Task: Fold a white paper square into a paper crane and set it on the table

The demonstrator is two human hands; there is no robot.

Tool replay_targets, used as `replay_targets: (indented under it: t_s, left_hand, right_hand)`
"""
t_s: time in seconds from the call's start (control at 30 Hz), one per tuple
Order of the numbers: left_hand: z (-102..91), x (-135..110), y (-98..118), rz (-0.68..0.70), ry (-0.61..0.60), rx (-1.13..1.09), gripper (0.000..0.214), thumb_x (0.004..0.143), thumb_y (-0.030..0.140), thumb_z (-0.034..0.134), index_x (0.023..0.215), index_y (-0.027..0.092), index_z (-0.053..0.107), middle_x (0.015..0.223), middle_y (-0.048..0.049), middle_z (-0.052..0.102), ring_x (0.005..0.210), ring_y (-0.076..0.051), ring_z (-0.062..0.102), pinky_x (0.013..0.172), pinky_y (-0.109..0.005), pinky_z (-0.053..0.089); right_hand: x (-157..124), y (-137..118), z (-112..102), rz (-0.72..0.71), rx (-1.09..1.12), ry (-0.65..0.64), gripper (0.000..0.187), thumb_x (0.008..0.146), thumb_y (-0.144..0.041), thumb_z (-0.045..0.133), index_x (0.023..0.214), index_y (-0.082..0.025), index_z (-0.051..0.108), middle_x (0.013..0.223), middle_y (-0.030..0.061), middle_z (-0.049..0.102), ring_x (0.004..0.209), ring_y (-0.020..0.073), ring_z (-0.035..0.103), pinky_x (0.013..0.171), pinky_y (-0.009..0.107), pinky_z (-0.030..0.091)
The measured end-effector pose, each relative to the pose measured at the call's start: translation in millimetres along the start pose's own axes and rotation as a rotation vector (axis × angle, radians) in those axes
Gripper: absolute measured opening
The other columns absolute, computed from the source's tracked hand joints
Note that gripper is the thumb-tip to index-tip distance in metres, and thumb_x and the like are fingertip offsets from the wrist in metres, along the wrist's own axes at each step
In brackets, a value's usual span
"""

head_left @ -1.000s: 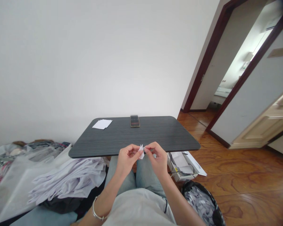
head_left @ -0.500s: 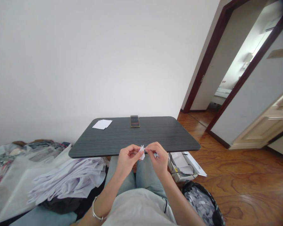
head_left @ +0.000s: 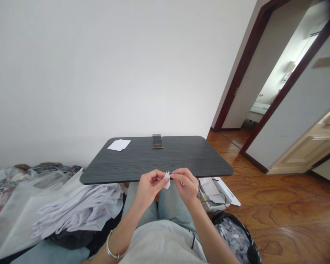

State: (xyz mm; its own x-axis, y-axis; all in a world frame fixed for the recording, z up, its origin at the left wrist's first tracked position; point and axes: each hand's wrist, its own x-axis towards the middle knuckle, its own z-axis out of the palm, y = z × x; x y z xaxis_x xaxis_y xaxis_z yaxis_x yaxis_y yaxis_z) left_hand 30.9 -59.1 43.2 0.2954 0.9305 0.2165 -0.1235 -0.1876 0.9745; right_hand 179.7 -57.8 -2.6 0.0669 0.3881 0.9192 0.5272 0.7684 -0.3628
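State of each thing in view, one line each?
Left hand: pinching the paper.
Right hand: pinching the paper from the other side.
Small folded white paper: folded, held up between both hands.
White paper sheets: lying flat on the tabletop.
Dark tabletop: bearing sheets and a small dark object.
Wooden door: standing open.
Black bin: filled with pale scraps.

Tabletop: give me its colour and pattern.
The tabletop is dark grey with fine wood-grain streaks, shown best in the head view.
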Motion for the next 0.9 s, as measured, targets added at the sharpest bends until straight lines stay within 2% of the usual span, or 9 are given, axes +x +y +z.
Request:
replay_targets:
  t_s: [0.2, 0.37, 0.43, 0.6, 0.9]
  left_hand:
    - [0.3, -2, -3, 0.004, -0.012, 0.002, 0.024, 0.067, 0.035, 0.071, 0.072, 0.012, 0.065, 0.059, -0.0016, 0.063, 0.053, -0.011, 0.056, 0.054, -0.022, 0.048]
    - [-0.3, -4, -2, 0.028, 0.01, 0.024, 0.02, 0.07, 0.031, 0.069, 0.073, 0.012, 0.065, 0.062, -0.0017, 0.063, 0.057, -0.011, 0.057, 0.056, -0.022, 0.049]
    - [-0.4, -5, 0, 0.04, 0.017, 0.058, 0.019, 0.07, 0.03, 0.069, 0.073, 0.012, 0.065, 0.063, -0.0022, 0.063, 0.058, -0.012, 0.058, 0.057, -0.022, 0.049]
    - [0.5, -6, 3, 0.05, 0.035, 0.135, 0.017, 0.071, 0.028, 0.067, 0.073, 0.012, 0.065, 0.065, -0.0031, 0.065, 0.059, -0.012, 0.059, 0.058, -0.021, 0.048]
    - [3.1, -7, 5, 0.052, 0.033, 0.167, 0.015, 0.072, 0.026, 0.066, 0.073, 0.011, 0.064, 0.067, -0.0037, 0.065, 0.061, -0.013, 0.06, 0.059, -0.022, 0.049]
  right_hand:
    - [1, -3, -1, -0.03, 0.04, 0.023, 0.024, 0.077, -0.004, 0.056, 0.083, -0.025, 0.065, 0.079, 0.0034, 0.064, 0.068, 0.0154, 0.062, 0.058, 0.028, 0.051]
    - [6, -13, -1, 0.083, 0.145, 0.041, 0.022, 0.077, -0.006, 0.055, 0.091, -0.022, 0.06, 0.077, 0.0045, 0.063, 0.068, 0.0168, 0.06, 0.052, 0.027, 0.047]
    - [8, -14, -2, 0.077, 0.149, 0.019, 0.019, 0.077, -0.008, 0.058, 0.09, -0.022, 0.06, 0.076, 0.0042, 0.063, 0.065, 0.0166, 0.06, 0.049, 0.026, 0.046]
    - [11, -13, -3, 0.012, 0.117, -0.028, 0.017, 0.078, -0.006, 0.057, 0.082, -0.022, 0.061, 0.073, 0.0026, 0.063, 0.067, 0.0162, 0.061, 0.058, 0.028, 0.049]
    - [10, -13, -3, 0.042, 0.15, -0.043, 0.019, 0.082, -0.005, 0.052, 0.08, -0.022, 0.058, 0.073, 0.0023, 0.063, 0.067, 0.0154, 0.061, 0.06, 0.028, 0.048]
